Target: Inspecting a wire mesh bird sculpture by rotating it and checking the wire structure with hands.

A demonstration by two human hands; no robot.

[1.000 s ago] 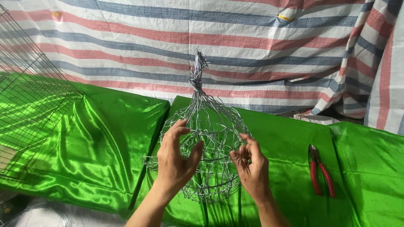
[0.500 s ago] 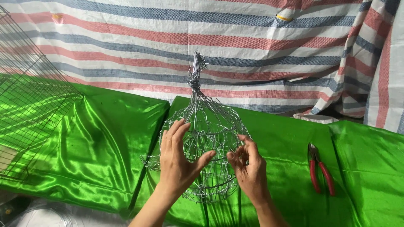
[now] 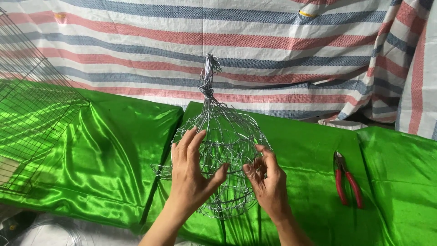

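Head view: the left hand [image 3: 193, 175] lies spread against the near side of a wire cage [image 3: 218, 150], fingers long and nearly straight, pointing up, thumb stretched out to the right across the mesh. It presses on the wire more than it grips it. The right hand [image 3: 268, 182] is half curled, fingertips and thumb pinching strands on the cage's right flank. Both forearms rise from the bottom edge, backs of the hands toward the camera, the thumbs close together but apart.

The cage is a bulb of silver mesh, standing upright on green cloth [image 3: 114, 150], its wires twisted together into a bunch at the top. Red pliers [image 3: 347, 180] lie on the cloth well to the right. A flat wire grid [image 3: 32, 114] leans at the left edge. Behind hangs a tarp [image 3: 273, 45] striped red, blue and white.
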